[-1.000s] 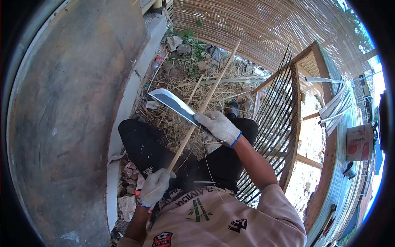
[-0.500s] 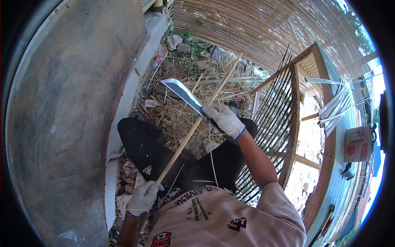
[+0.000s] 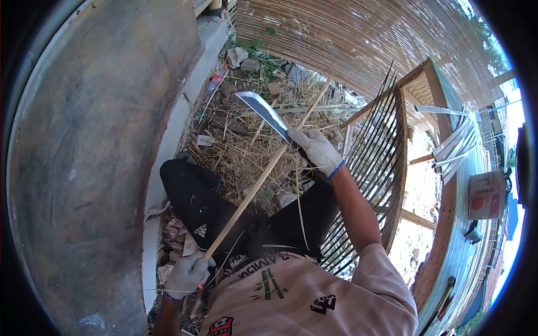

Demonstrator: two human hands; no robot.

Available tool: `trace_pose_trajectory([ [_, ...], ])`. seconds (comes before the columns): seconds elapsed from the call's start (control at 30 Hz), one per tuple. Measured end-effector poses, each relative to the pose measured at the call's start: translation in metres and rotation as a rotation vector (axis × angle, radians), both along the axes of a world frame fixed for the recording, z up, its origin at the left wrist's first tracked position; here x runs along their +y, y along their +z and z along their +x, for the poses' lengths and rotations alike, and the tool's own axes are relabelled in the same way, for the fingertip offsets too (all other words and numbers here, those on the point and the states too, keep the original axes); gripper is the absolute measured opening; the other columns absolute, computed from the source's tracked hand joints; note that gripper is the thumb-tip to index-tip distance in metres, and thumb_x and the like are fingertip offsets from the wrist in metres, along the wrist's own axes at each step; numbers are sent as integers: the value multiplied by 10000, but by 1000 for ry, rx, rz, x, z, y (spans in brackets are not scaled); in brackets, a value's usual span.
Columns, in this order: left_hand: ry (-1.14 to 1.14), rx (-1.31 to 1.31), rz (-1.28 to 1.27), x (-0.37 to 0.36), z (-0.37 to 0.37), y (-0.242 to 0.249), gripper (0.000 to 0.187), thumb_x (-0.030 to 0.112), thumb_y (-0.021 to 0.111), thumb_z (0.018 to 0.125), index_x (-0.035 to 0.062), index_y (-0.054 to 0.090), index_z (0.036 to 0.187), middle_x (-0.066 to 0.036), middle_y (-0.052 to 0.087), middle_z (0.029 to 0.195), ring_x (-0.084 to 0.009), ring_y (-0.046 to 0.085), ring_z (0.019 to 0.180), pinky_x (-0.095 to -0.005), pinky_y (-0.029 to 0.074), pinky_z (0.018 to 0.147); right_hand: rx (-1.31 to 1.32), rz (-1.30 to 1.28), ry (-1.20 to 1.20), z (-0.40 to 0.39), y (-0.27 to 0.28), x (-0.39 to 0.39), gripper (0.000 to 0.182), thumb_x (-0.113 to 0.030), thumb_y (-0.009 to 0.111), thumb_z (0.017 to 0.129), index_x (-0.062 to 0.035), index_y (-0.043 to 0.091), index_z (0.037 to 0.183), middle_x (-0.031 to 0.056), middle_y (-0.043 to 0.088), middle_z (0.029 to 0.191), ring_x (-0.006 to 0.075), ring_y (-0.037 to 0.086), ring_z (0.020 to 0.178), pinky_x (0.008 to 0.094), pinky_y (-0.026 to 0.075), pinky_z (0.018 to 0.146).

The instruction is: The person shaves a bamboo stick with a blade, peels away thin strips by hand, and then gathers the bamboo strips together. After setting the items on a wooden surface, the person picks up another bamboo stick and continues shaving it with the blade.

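Observation:
A long pale bamboo strip [image 3: 252, 191] slants across my lap, its far end over the dry shavings. Its near end is gripped by my left hand [image 3: 188, 274], in a white glove. My right hand [image 3: 318, 151], gloved in white with a blue cuff edge, is closed round the handle of a machete [image 3: 263, 115]. The broad blade points up and to the left, and its base lies against the strip. Thin slivers hang near both hands. The machete's handle is mostly hidden by my right glove.
Dry shavings [image 3: 241, 151] and stones cover the ground ahead. A large brown board [image 3: 95, 157] stands at the left, beside a pale ledge. To the right are a rack of dark slats [image 3: 367, 168], a wooden frame and a bucket [image 3: 486, 196]. A woven bamboo screen [image 3: 336, 39] hangs behind.
My right hand and the machete have moved up and to the right along the strip. My left hand has shifted slightly down and left with the near end.

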State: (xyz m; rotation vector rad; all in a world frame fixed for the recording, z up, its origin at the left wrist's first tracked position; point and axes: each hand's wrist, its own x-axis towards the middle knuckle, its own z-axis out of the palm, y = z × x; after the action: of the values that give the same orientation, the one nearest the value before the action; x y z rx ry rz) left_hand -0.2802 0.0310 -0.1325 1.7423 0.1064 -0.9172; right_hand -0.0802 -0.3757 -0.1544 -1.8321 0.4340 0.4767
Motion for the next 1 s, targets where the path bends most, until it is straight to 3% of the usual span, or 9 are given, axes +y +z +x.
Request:
trace_pose_trajectory([
  [0.37, -17, -5, 46, 8, -12, 5, 240, 170, 538, 1049, -21, 684, 1045, -4, 553, 660, -75, 513, 597, -259, 427, 554, -70, -97, -51, 24, -17, -48, 476, -476, 630, 1034, -8, 709, 992, 40, 602, 600, 106, 563, 449, 264, 424, 434],
  [0.47, -54, -13, 140, 14, -17, 4, 231, 184, 564, 1030, 2, 706, 1039, -8, 557, 657, -78, 521, 601, -276, 431, 557, -80, -178, -97, 23, 7, -42, 520, -512, 646, 1009, -16, 712, 869, 18, 593, 628, 98, 546, 485, 278, 419, 475],
  [0.57, -35, 4, 119, 28, -29, -1, 240, 201, 569, 1027, 13, 717, 1034, -26, 580, 661, -78, 533, 605, -291, 439, 559, -76, -245, -145, 36, -14, -72, 507, -494, 652, 1015, -12, 719, 869, 9, 581, 612, 100, 543, 480, 265, 416, 471],
  [0.67, -151, -114, 178, 53, -47, -4, 257, 212, 567, 1029, 12, 728, 1038, -39, 598, 672, -92, 544, 598, -304, 453, 566, -134, 13, -408, 53, -33, -123, 557, -529, 604, 1037, 11, 735, 994, -25, 532, 579, 87, 480, 437, 257, 375, 424],
  [0.77, 35, 77, 342, 56, -59, 0, 273, 218, 565, 1029, 6, 738, 1040, -53, 615, 672, -104, 567, 612, -317, 469, 580, -108, 146, -525, 49, -19, -152, 595, -540, 570, 1051, 33, 719, 1114, -35, 508, 580, 76, 466, 426, 241, 372, 412],
  [0.83, 14, -147, 322, 37, -47, -6, 276, 219, 565, 1027, 7, 740, 1044, -72, 630, 666, -133, 589, 598, -326, 480, 585, -156, -36, -392, 38, -15, -134, 598, -541, 581, 1047, 35, 727, 1118, -35, 522, 594, 77, 468, 428, 247, 380, 422],
  [0.93, -13, -244, 301, -16, -6, -16, 269, 210, 557, 1032, 12, 739, 1041, -104, 656, 679, -164, 621, 589, -335, 494, 592, -35, 5, -70, 1, -9, -80, 492, -477, 590, 1060, -15, 752, 1103, -6, 620, 708, 76, 529, 592, 275, 413, 535],
  [1.0, 1, -371, 278, -52, 18, -15, 253, 211, 552, 1045, 32, 731, 1042, -147, 695, 726, -260, 680, 602, -380, 523, 606, -11, -80, 121, -17, -12, -32, 471, -463, 606, 1053, -13, 747, 1057, 5, 622, 715, 73, 530, 584, 266, 415, 536],
])
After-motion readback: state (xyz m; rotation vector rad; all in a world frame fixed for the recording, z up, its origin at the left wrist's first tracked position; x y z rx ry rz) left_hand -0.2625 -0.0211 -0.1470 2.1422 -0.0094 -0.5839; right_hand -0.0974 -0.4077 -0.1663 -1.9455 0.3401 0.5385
